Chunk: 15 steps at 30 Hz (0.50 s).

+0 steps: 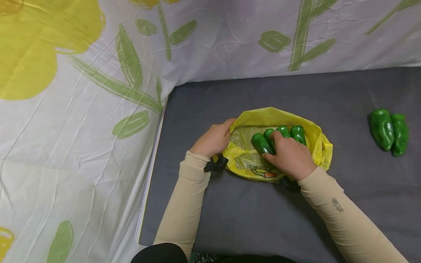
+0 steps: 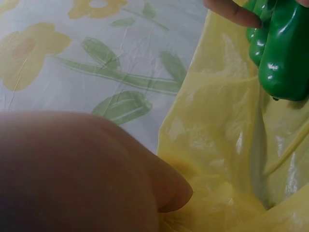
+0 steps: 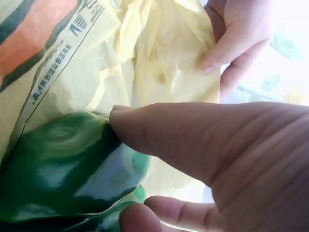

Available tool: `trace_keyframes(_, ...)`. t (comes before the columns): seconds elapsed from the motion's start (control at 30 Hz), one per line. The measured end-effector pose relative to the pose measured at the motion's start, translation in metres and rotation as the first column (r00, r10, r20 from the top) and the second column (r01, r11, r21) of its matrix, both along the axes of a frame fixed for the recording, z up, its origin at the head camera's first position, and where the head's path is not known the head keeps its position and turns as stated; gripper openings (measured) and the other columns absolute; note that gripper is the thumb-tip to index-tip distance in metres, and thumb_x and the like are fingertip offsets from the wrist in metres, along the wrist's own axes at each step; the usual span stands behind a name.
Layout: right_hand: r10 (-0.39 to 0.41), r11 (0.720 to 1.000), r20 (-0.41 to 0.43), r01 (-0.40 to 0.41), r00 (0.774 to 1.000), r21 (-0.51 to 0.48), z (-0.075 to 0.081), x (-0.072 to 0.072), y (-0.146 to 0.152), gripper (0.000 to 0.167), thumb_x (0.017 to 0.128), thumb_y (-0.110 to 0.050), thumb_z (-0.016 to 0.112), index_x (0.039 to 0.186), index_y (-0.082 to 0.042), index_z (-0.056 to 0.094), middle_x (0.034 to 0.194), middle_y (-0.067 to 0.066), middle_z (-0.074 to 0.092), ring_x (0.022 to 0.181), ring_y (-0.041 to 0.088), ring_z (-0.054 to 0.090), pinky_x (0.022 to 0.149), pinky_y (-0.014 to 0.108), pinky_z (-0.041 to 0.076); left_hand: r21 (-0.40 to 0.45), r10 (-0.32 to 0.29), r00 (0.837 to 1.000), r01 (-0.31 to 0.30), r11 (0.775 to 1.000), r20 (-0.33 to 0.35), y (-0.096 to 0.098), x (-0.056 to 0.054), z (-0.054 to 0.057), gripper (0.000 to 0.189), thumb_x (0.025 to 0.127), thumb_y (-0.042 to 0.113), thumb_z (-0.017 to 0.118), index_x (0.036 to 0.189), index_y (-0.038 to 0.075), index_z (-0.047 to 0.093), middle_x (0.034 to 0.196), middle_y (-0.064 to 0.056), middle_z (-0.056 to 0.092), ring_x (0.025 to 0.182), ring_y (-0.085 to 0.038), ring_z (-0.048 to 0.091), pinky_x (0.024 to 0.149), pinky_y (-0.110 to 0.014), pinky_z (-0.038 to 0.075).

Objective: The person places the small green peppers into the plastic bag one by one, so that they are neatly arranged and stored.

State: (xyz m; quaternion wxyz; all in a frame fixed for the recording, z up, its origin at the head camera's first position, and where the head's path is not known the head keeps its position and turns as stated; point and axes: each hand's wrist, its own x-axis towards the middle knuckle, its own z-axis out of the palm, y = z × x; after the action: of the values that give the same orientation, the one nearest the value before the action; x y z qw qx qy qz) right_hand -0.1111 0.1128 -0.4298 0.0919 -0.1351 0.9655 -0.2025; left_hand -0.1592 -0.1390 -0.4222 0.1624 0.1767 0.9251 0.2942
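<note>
A yellow plastic bag [image 1: 260,118] lies on the dark grey table with its mouth spread wide. My left hand [image 1: 213,138] pinches the left rim of the bag between thumb and fingers. Inside the bag are several glossy green peppers [image 1: 298,133], side by side. My right hand [image 1: 293,156] reaches in over the right rim and grips a green pepper [image 1: 261,143]. In the right wrist view the thumb presses on that pepper [image 3: 72,164] while the other fingers curl by its far side. The hand hides the lower ends of the peppers.
Two more green peppers [image 1: 381,128] lie together on the grey tabletop [image 1: 355,175] at the right. A white cloth with a yellow flower and green leaf print [image 1: 82,146] covers the left side and rises along the back edge.
</note>
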Motion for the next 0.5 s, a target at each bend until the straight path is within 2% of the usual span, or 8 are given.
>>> trace_keyframes(0.2, -0.007, 1.0, 0.009, 0.007, 1.0, -0.011, -0.0004, 0.0011, 0.0007, 0.044, 0.09, -0.032, 0.082, 0.105, -0.002, 0.053, 0.068, 0.007, 0.057, 0.056, 0.023, 0.054, 0.049, 0.04, 0.044, -0.009, -0.005, 1.0, 0.005, 1.0, -0.008, 0.0008, 0.0005, 0.0007, 0.048, 0.115, 0.012, 0.031, 0.162, 0.012, 0.039, 0.125, -0.015, 0.071, 0.063, -0.018, 0.059, 0.071, -0.034, 0.053)
trace_keyframes(0.37, -0.011, 1.0, 0.016, 0.011, 1.0, -0.018, 0.0019, 0.0007, 0.002, 0.045, 0.09, -0.033, 0.083, 0.105, -0.003, 0.053, 0.067, 0.007, 0.056, 0.055, 0.023, 0.053, 0.048, 0.039, 0.043, -0.007, -0.01, 1.0, 0.01, 1.0, -0.009, 0.0011, 0.0002, 0.0011, 0.048, 0.115, 0.013, 0.03, 0.162, 0.012, 0.04, 0.122, -0.016, 0.072, 0.064, -0.02, 0.06, 0.073, -0.035, 0.053)
trace_keyframes(0.5, -0.016, 1.0, 0.014, 0.016, 1.0, -0.02, 0.0042, -0.0006, 0.0051, 0.045, 0.093, -0.036, 0.08, 0.11, -0.001, 0.057, 0.064, 0.006, 0.056, 0.054, 0.023, 0.053, 0.047, 0.039, 0.043, -0.006, -0.012, 1.0, 0.012, 1.0, -0.015, 0.0009, 0.0001, 0.0013, 0.047, 0.115, 0.013, 0.03, 0.161, 0.012, 0.041, 0.129, -0.016, 0.07, 0.073, -0.019, 0.063, 0.079, -0.036, 0.054)
